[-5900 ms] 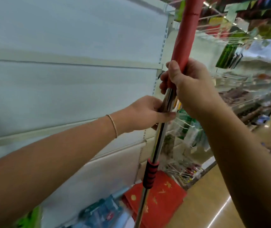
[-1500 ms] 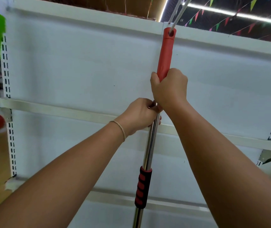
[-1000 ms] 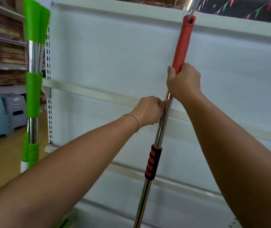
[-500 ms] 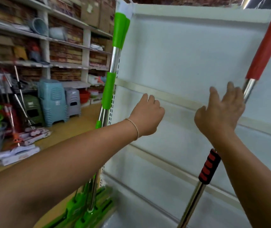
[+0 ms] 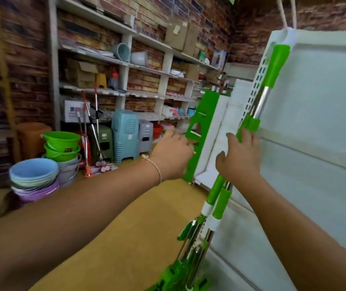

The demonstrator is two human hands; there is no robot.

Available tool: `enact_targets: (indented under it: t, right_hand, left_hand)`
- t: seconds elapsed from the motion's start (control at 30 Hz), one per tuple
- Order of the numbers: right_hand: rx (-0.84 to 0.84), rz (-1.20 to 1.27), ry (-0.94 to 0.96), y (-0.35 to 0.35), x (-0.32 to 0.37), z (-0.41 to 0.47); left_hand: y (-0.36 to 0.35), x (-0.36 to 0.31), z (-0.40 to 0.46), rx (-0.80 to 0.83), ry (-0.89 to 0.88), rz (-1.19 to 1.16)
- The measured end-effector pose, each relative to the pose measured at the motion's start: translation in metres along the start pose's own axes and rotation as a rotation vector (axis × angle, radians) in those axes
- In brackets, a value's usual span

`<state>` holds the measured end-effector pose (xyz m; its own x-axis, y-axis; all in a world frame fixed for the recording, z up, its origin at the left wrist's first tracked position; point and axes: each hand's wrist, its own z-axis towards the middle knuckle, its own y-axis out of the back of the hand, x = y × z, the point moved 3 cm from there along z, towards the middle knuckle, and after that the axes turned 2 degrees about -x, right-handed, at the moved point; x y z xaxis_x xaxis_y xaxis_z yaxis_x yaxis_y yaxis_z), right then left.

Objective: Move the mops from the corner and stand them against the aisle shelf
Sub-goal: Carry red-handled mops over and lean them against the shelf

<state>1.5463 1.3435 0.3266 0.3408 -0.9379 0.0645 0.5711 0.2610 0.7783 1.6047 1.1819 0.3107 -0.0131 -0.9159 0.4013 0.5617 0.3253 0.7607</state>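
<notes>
By the white aisle shelf [image 5: 319,114], both hands [image 5: 238,158] have let go of the red mop, now out of view, and reach open toward the green mops [image 5: 258,106].

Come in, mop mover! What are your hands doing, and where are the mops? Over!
Both hands open: left hand and right hand in front of the green mops. Those lean on the aisle shelf. More mops wait in the corner.
</notes>
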Motion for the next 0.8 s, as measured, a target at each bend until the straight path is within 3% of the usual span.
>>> enact_targets:
  t: [0.4, 0.8]
  right_hand:
    - [0.094, 0.128, 0.226, -0.057, 0.233, 0.03]
    - [0.161, 0.331, 0.418, -0.129, 0.376, 0.063]
  left_hand:
    - [-0.037, 0.212, -0.134, 0.214, 0.309, 0.159]
    - [-0.098, 0.323, -0.187, 0.331, 0.497, 0.182]
